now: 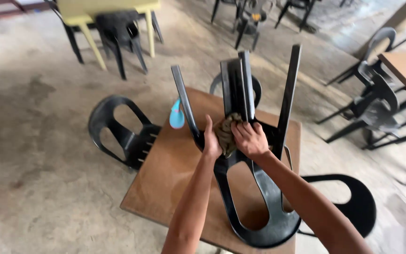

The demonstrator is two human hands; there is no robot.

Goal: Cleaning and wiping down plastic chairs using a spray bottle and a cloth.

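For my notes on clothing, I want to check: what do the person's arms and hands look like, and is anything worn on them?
Both forearms are bare as far as the view shows: no sleeves, gloves, watch or bracelets. The left hand and the right hand show no rings on the fingers that can be seen. The upper arms lie outside the picture.

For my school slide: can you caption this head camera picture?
Both hands, left hand and right hand, press a brown rag on an upturned black plastic chair atop a wooden table.
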